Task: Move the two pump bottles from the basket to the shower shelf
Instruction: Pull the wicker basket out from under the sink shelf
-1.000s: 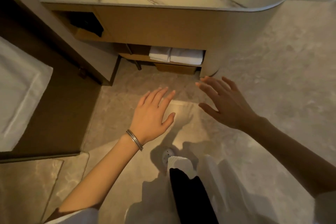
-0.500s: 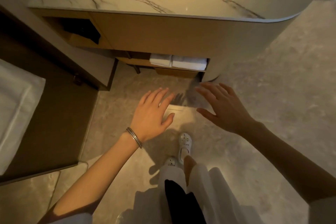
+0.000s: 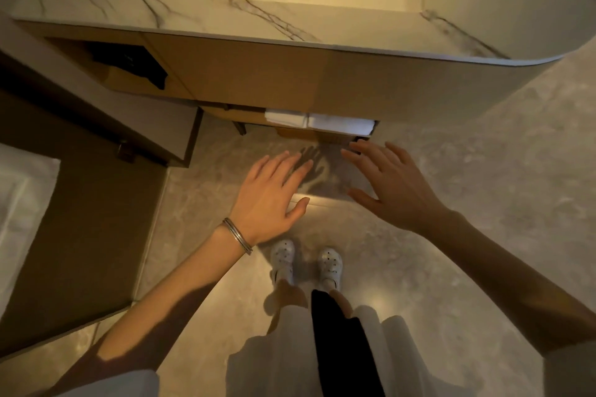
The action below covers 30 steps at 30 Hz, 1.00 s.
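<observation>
Vanity shelf: folded white towels.

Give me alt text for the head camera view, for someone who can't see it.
Two empty, open hands, left hand and right hand, reach forward above a tiled floor before a marble vanity with folded white towels underneath. No pump bottles, basket or shower shelf show.

Glossy stone floor — two white clogs on it (side by side).
</observation>
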Each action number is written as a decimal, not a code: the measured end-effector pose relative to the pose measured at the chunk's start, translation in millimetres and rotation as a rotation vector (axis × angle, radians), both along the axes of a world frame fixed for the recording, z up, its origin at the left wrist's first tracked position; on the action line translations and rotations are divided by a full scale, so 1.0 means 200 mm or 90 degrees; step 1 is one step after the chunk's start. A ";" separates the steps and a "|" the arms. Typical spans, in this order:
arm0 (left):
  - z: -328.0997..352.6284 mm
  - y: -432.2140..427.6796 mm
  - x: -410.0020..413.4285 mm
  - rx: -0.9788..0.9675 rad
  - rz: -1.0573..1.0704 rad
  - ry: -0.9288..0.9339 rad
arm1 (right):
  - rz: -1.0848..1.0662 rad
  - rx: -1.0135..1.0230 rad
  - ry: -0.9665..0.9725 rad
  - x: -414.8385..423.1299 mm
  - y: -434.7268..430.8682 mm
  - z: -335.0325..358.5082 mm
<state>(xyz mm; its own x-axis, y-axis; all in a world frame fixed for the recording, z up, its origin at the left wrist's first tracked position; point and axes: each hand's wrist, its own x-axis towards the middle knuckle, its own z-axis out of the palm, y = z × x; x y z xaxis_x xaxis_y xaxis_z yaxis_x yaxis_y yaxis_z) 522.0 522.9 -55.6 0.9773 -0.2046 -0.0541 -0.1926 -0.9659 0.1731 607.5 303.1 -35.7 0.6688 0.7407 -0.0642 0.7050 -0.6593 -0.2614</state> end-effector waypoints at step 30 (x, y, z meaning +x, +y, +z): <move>-2.50 0.32 0.75 -0.019 -0.064 -0.115 | -0.054 -0.017 -0.123 0.53 0.22 -2.54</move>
<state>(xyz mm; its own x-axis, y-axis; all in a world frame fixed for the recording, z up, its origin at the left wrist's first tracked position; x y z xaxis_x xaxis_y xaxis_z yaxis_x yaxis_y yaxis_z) 672.0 587.9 -556.1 0.9451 -0.3007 0.1277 -0.3184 -0.9352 0.1547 713.1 347.6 -544.0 0.7302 0.6813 0.0523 0.6823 -0.7229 -0.1087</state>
